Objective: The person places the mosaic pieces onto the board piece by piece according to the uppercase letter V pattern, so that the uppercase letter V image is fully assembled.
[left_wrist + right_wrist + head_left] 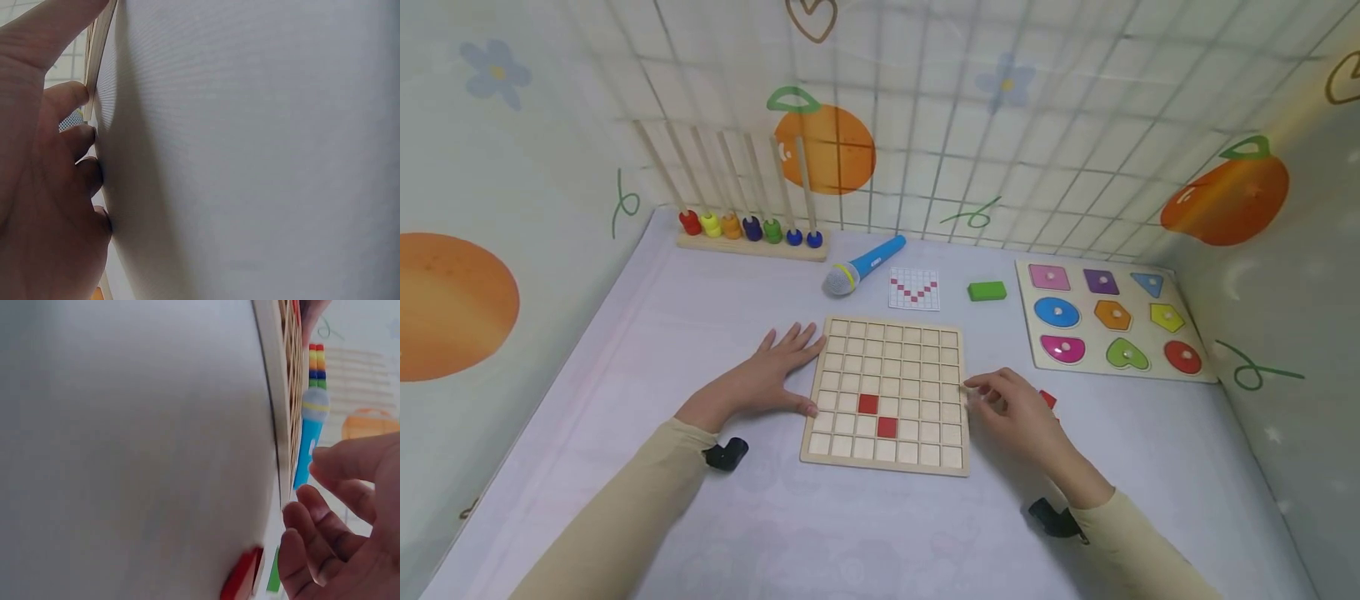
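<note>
A square wooden grid board (891,477) lies flat on the table. Two red square tiles, an upper one (868,404) and a lower one (887,427), sit in its cells, diagonal to each other. My left hand (767,375) rests at the board's left edge, fingers spread, with thumb and fingertips touching the frame. At the right edge is my right hand (1018,417), its fingers loosely bent, index fingertip at the frame. Nothing shows between its fingers (306,519) in the right wrist view. Beside that hand lie red pieces (1048,399), partly hidden by it.
Behind the board lie a blue toy microphone (865,265), a pattern card (914,289) with red squares in a V and a green block (987,291). A shape puzzle (1120,321) is at right. A pegged bead stand (752,244) stands back left, before a wire grid.
</note>
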A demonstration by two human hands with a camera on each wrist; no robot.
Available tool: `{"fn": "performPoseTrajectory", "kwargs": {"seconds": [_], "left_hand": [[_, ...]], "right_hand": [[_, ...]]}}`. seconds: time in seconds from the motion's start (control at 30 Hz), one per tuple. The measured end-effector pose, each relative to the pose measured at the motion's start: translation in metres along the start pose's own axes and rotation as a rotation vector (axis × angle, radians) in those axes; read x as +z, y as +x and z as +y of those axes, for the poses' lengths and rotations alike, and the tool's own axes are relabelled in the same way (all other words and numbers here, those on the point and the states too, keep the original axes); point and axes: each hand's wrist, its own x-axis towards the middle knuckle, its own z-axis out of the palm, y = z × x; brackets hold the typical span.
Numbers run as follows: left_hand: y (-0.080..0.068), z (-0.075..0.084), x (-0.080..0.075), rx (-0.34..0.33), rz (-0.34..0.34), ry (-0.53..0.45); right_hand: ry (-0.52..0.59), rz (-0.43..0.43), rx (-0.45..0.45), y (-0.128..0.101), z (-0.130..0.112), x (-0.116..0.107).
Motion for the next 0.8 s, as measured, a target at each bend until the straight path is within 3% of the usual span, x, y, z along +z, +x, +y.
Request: {"fn": "performPoseTrajectory", "kwargs": {"seconds": [0.37,0.8], "left_hand": [[-0.001,-0.002,0.001,0.007,0.002,-0.012],[0.0,0.0,0.002,-0.016,-0.001,0.005]], "right_hand": [[-0.09,0.012,0.071,-0.01,0.026,-0.017],[-0.118,-0.009,0.125,-0.011,0.038,-0.022]]}}
